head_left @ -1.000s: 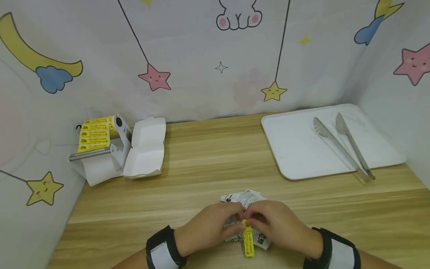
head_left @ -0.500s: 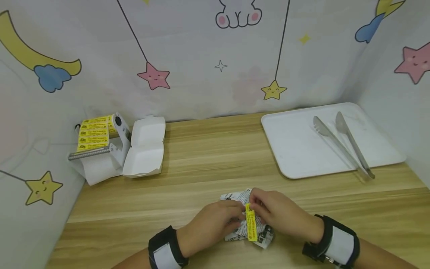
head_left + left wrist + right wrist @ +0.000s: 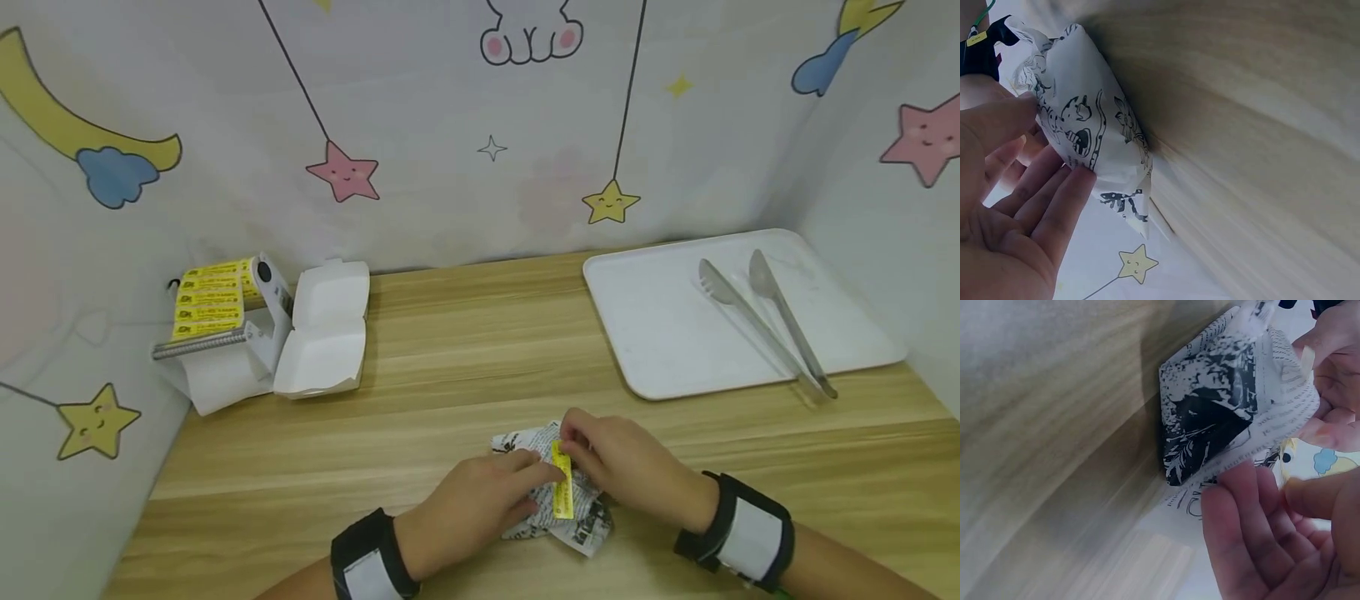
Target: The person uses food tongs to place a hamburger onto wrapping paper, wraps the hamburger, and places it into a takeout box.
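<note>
A small package wrapped in printed newspaper-style paper [image 3: 588, 527] lies on the table between the hands; its contents are hidden. Across its top runs a yellow printed sticker label [image 3: 562, 500]. My right hand [image 3: 630, 462] pinches the label's far end between thumb and finger. From the left, my left hand [image 3: 476, 504] reaches over the package, a nearly straight finger touching the label. In the left wrist view, the fingers [image 3: 1063, 203] lie against the side of the wrapped package [image 3: 1079, 119]. The right wrist view shows the package's folded dark-printed end [image 3: 1210, 406] beside the right hand [image 3: 1272, 537].
A label dispenser with a yellow roll [image 3: 210, 300] stands at the back left, beside an open white paper box [image 3: 326, 358]. At the back right, a white tray [image 3: 645, 333] bears metal tongs [image 3: 783, 325]. Patterned white walls [image 3: 450, 217] enclose the table.
My right hand has carried the label away from me and slightly right, so it lies farther up the package. My left fingers have straightened and come onto the label.
</note>
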{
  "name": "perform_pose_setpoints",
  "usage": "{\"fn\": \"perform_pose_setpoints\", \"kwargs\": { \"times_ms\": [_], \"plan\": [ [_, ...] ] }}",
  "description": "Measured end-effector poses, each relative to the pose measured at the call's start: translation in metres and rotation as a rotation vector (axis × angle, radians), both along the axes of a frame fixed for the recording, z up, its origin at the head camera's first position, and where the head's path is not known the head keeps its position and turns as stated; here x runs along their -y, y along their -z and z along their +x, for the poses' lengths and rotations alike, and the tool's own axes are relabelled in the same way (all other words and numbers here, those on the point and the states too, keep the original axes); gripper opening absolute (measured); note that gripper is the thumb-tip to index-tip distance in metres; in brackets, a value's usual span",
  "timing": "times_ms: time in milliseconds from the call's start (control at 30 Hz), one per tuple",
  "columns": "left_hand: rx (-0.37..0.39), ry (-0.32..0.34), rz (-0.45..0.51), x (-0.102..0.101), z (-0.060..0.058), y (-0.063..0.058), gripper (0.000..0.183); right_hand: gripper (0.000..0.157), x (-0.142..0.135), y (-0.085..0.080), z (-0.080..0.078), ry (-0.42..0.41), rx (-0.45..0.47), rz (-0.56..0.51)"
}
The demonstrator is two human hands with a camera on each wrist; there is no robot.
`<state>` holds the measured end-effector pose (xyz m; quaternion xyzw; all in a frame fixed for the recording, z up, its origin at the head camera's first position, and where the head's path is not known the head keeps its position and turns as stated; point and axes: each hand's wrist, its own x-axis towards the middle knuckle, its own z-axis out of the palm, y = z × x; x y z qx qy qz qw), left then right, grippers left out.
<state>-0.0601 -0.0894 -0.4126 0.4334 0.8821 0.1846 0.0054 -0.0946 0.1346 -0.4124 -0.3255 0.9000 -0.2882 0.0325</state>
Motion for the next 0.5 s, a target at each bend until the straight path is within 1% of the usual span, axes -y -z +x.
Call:
{"fn": "perform_pose_setpoints", "kwargs": {
  "times_ms": [133,300,400,500],
  "plan": [
    [-0.031,0.011,0.018,0.001,-0.001,0.003,0.030,0.005,0.002,0.002,-0.005,0.075,0.008,-0.007],
    [-0.035,0.021,0.008,0.001,-0.002,0.004,0.030,0.005,0.001,0.005,-0.012,0.195,0.047,-0.005],
    [-0.048,0.026,-0.019,0.002,-0.002,0.004,0.032,0.005,0.001,0.008,-0.013,0.235,0.064,-0.012],
    [-0.086,0.030,-0.050,0.002,-0.002,0.003,0.033,0.005,0.001,0.010,-0.014,0.254,0.084,-0.012]
  ]
}}
